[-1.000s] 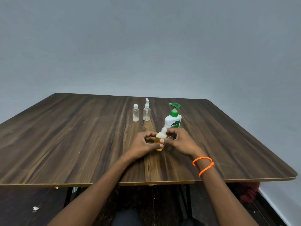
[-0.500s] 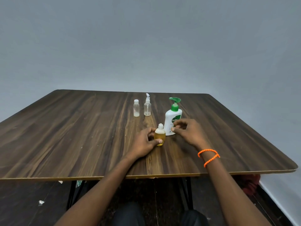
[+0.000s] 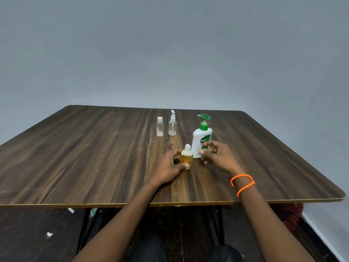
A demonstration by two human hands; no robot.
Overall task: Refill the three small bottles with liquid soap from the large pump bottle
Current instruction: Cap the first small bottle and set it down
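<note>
A small round bottle (image 3: 186, 157) of amber liquid with a white cap stands on the wooden table (image 3: 94, 157); my left hand (image 3: 170, 167) grips it from the left, thumb across its front. Just behind it stands the large white pump bottle (image 3: 201, 138) with a green pump. My right hand (image 3: 217, 156), an orange bracelet on its wrist, hovers in front of the pump bottle's lower part with fingers loosely curled, holding nothing. Farther back stand a small clear bottle (image 3: 160, 127) with a white cap and a small clear spray bottle (image 3: 172, 124), both nearly empty.
The table's front edge (image 3: 170, 204) runs just below my forearms. A grey wall rises behind the table. Bits of litter (image 3: 49, 234) lie on the dark floor at the left, and a red object (image 3: 289, 214) sits under the table's right corner.
My right hand let go of the amber bottle's cap and moved right and back, toward the pump bottle. My left hand kept its grip and set the bottle upright on the table.
</note>
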